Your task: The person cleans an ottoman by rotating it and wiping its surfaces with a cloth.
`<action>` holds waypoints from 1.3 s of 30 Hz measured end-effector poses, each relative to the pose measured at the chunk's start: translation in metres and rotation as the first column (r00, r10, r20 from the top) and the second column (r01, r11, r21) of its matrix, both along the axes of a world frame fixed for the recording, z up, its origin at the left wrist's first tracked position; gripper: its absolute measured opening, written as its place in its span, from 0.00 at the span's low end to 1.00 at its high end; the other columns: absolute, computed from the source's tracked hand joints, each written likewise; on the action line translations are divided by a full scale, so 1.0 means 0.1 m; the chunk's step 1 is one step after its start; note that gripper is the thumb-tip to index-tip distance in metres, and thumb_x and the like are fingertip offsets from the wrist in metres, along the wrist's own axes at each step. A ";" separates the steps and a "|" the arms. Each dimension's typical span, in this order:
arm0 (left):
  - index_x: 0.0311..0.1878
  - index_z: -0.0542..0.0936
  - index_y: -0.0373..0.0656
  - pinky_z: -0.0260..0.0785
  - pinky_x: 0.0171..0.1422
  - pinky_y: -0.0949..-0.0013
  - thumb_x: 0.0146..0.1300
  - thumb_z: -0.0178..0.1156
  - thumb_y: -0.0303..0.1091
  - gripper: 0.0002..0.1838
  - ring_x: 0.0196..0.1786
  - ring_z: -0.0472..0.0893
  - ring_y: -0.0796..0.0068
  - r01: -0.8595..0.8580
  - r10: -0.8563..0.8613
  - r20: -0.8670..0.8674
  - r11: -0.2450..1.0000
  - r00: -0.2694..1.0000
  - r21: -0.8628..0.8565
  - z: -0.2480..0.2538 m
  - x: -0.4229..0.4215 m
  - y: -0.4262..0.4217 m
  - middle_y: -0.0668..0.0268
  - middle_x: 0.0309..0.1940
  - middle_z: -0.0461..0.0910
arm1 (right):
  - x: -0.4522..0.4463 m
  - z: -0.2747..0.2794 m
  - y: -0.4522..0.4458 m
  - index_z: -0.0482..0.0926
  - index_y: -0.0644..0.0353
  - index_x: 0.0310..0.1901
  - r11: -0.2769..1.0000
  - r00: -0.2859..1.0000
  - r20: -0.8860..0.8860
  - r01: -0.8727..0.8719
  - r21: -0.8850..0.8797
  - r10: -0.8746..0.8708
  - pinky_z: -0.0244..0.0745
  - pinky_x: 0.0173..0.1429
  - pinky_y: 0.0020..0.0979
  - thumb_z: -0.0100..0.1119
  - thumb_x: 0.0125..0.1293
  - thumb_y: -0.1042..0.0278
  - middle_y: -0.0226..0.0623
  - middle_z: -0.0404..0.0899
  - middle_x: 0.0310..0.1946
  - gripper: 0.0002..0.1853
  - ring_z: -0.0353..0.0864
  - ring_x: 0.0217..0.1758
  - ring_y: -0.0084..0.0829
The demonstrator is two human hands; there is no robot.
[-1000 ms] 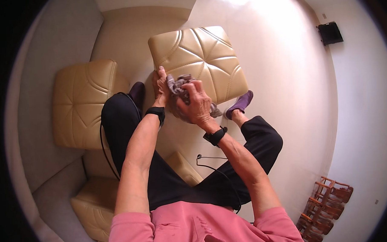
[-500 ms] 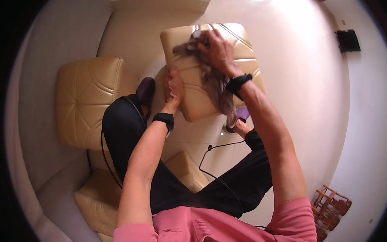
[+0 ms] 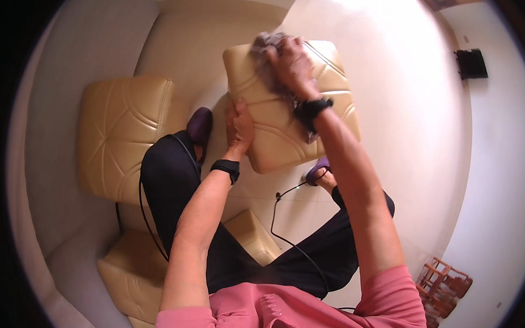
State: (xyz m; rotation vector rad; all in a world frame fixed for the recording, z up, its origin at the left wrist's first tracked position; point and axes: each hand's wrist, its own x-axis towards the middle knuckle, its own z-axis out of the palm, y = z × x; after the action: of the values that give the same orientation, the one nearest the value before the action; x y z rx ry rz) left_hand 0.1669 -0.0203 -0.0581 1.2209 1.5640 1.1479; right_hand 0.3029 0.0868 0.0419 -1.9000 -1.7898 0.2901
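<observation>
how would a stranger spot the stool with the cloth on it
Look at the pale floor ahead of the person's knees. The square tan stool there has the left hand at its side and a crumpled cloth under the right hand; the other tan stools have neither.

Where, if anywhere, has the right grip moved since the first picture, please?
Yes, forward: against the left-hand stool, the right grip moved from its middle's level to its far edge's.

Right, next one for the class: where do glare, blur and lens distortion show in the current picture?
Head view: glare washes out the upper part of the floor; the right hand and cloth look smeared, probably by motion; the wide lens bows the wall, with black corners.
</observation>
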 end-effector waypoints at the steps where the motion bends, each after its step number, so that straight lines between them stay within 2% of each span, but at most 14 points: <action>1: 0.52 0.70 0.33 0.64 0.54 0.50 0.71 0.39 0.49 0.25 0.52 0.71 0.37 -0.031 0.028 -0.059 0.999 0.998 -0.039 -0.01 0.03 0.02 0.38 0.50 0.71 | -0.08 0.07 -0.24 0.73 0.61 0.44 0.997 0.998 0.019 -0.057 0.045 0.056 0.74 0.45 0.48 0.60 0.57 0.54 0.51 0.70 0.47 0.20 0.77 0.45 0.53; 3: 0.52 0.70 0.33 0.64 0.54 0.50 0.71 0.39 0.49 0.25 0.52 0.71 0.38 -0.053 0.045 -0.105 0.996 0.993 -0.070 0.03 0.07 0.03 0.39 0.50 0.71 | -0.20 0.17 -0.72 0.72 0.60 0.44 0.983 0.985 0.042 -0.170 0.068 0.167 0.75 0.43 0.47 0.62 0.55 0.58 0.49 0.70 0.43 0.19 0.77 0.43 0.51; 5: 0.48 0.72 0.34 0.63 0.54 0.50 0.71 0.38 0.49 0.25 0.51 0.70 0.38 0.031 -0.024 0.141 0.998 0.990 -0.051 0.09 0.07 0.03 0.42 0.47 0.73 | -0.16 0.16 -1.17 0.72 0.57 0.44 0.962 0.963 0.053 -0.266 0.061 0.263 0.76 0.41 0.44 0.64 0.52 0.60 0.44 0.70 0.44 0.19 0.78 0.42 0.48; 6: 0.48 0.72 0.34 0.63 0.54 0.50 0.71 0.38 0.49 0.25 0.51 0.70 0.38 0.043 -0.036 0.152 0.998 0.988 -0.042 0.09 0.08 0.03 0.42 0.47 0.73 | -0.12 0.14 -1.35 0.72 0.54 0.44 0.948 0.950 0.067 -0.309 0.072 0.305 0.76 0.41 0.42 0.65 0.52 0.60 0.41 0.71 0.45 0.19 0.79 0.42 0.45; 8: 0.42 0.72 0.34 0.62 0.52 0.50 0.70 0.38 0.49 0.24 0.48 0.70 0.40 0.211 -0.127 -0.419 0.964 0.899 0.161 0.08 0.05 -0.01 0.44 0.42 0.73 | -0.02 0.17 -1.65 0.73 0.54 0.42 0.943 0.947 0.036 -0.321 0.083 0.319 0.76 0.41 0.40 0.65 0.50 0.61 0.39 0.71 0.43 0.18 0.78 0.41 0.42; 9: 0.40 0.71 0.34 0.62 0.52 0.50 0.70 0.39 0.48 0.22 0.46 0.70 0.40 0.079 -0.038 -0.226 0.981 0.973 0.176 0.04 0.08 0.01 0.45 0.40 0.73 | 0.04 0.18 -1.73 0.74 0.54 0.40 0.937 0.941 -0.003 -0.337 0.091 0.338 0.76 0.40 0.38 0.66 0.49 0.61 0.37 0.71 0.40 0.17 0.78 0.40 0.40; 14: 0.42 0.71 0.34 0.62 0.53 0.50 0.70 0.38 0.47 0.23 0.46 0.69 0.39 0.142 -0.084 -0.279 0.970 0.957 0.197 0.08 -0.01 -0.01 0.43 0.40 0.72 | 0.37 0.15 -1.41 0.75 0.52 0.41 0.849 0.865 0.089 -0.502 0.164 0.495 0.76 0.37 0.35 0.67 0.48 0.67 0.33 0.74 0.39 0.17 0.79 0.40 0.37; 16: 0.42 0.71 0.34 0.62 0.54 0.50 0.70 0.37 0.47 0.23 0.47 0.69 0.39 0.195 -0.109 -0.344 0.955 0.933 0.225 0.09 0.06 0.00 0.42 0.41 0.73 | 0.41 0.14 -1.26 0.75 0.52 0.41 0.884 0.897 0.105 -0.441 0.154 0.429 0.76 0.36 0.35 0.67 0.49 0.66 0.33 0.74 0.40 0.16 0.80 0.39 0.38; 18: 0.45 0.72 0.33 0.62 0.56 0.53 0.71 0.36 0.48 0.24 0.51 0.69 0.39 -0.041 0.038 -0.071 0.998 0.997 -0.046 0.05 0.16 0.07 0.41 0.44 0.73 | 0.46 0.14 -1.08 0.75 0.52 0.41 0.916 0.924 0.048 -0.382 0.123 0.379 0.75 0.37 0.37 0.66 0.51 0.65 0.34 0.75 0.40 0.15 0.80 0.39 0.39; 24: 0.48 0.72 0.32 0.61 0.57 0.56 0.71 0.36 0.49 0.26 0.50 0.71 0.44 -0.008 0.016 0.116 0.998 0.993 -0.068 0.27 0.38 0.01 0.42 0.45 0.73 | 0.77 0.01 -0.15 0.76 0.51 0.42 0.975 0.985 0.093 -0.160 0.152 0.147 0.73 0.40 0.44 0.64 0.54 0.58 0.37 0.75 0.38 0.15 0.79 0.39 0.44; 26: 0.48 0.72 0.32 0.61 0.57 0.56 0.71 0.36 0.50 0.27 0.49 0.71 0.46 0.008 -0.003 0.104 0.999 0.995 -0.054 0.16 0.37 0.14 0.43 0.45 0.74 | 0.85 -0.04 0.12 0.77 0.52 0.41 0.974 0.983 0.133 -0.148 0.170 0.126 0.72 0.41 0.45 0.64 0.54 0.57 0.38 0.76 0.37 0.14 0.79 0.40 0.44; 32: 0.47 0.71 0.32 0.61 0.56 0.57 0.71 0.37 0.51 0.27 0.48 0.71 0.48 -0.020 0.023 0.071 0.999 0.997 -0.038 0.18 0.35 0.27 0.46 0.43 0.73 | 1.21 -0.06 0.80 0.80 0.50 0.44 0.998 0.973 0.226 0.056 -0.024 -0.049 0.73 0.50 0.44 0.56 0.57 0.48 0.42 0.78 0.46 0.19 0.79 0.48 0.45; 36: 0.48 0.71 0.32 0.60 0.57 0.57 0.71 0.37 0.52 0.28 0.49 0.70 0.48 0.013 -0.009 0.065 0.998 0.998 -0.069 0.07 0.31 0.23 0.45 0.44 0.72 | 1.44 -0.20 0.83 0.80 0.51 0.46 0.980 0.938 0.301 0.193 -0.044 -0.171 0.71 0.53 0.48 0.55 0.58 0.47 0.42 0.78 0.47 0.20 0.78 0.52 0.45; 39: 0.47 0.71 0.31 0.61 0.56 0.56 0.71 0.37 0.53 0.29 0.48 0.71 0.47 -0.007 0.009 0.074 1.000 0.997 -0.025 0.05 0.33 0.19 0.44 0.43 0.72 | 1.69 -0.28 0.65 0.78 0.53 0.47 0.921 0.880 0.305 0.389 -0.021 -0.365 0.71 0.53 0.48 0.54 0.60 0.46 0.43 0.78 0.47 0.22 0.77 0.53 0.45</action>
State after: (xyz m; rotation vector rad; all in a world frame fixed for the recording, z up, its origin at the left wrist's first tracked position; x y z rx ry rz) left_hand 0.2004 -0.0012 -0.0534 1.1437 1.5250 1.1625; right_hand 0.4718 0.1517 0.0142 -2.4031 -1.5477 -0.0684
